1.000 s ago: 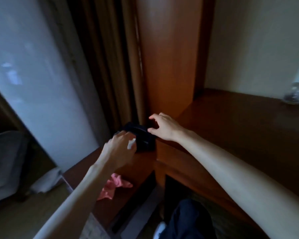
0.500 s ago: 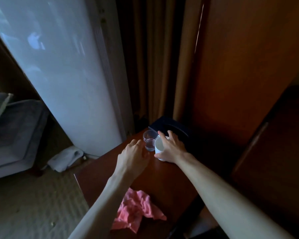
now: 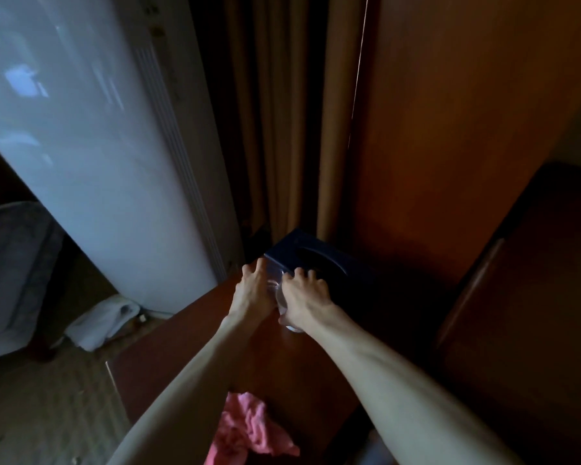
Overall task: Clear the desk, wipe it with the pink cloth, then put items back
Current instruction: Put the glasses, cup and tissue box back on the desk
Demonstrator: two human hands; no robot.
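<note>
Dim wooden side table (image 3: 188, 357): both hands at its far end beside a dark tissue box (image 3: 319, 263). Left hand (image 3: 252, 290) cups a clear glass (image 3: 273, 278); right hand (image 3: 302, 297) grasps a white cup (image 3: 284, 305) — pink cloth (image 3: 249, 427) lies crumpled near the front edge.

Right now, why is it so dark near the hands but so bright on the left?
Head view: the pale panel on the left glows with light; the wooden side table, dark box and both hands lie in shadow; straight edges bend from the wide lens.
</note>
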